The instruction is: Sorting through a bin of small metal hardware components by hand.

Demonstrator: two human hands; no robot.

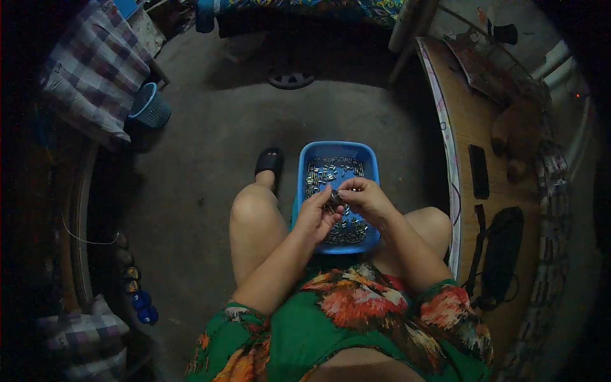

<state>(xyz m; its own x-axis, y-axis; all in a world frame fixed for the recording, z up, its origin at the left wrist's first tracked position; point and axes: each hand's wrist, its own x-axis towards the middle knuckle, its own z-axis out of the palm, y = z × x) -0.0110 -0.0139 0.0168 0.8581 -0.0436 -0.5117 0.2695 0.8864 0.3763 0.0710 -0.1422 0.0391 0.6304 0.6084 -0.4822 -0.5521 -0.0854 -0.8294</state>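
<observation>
A blue plastic basket sits between my knees, with many small shiny metal cylinders lying in it, heaped along its near end and left side. Over its middle, my left hand is curled around a small dark metal piece or cluster of pieces. Close against it, my right hand has its thumb and forefinger pinched together at that same metal. What lies between the right fingertips is too small to make out.
A wooden bench or table runs along the right, bearing a black phone-like slab and a black bag. A blue wastebasket stands at the far left. Blue-and-yellow rolls lie on the floor at left.
</observation>
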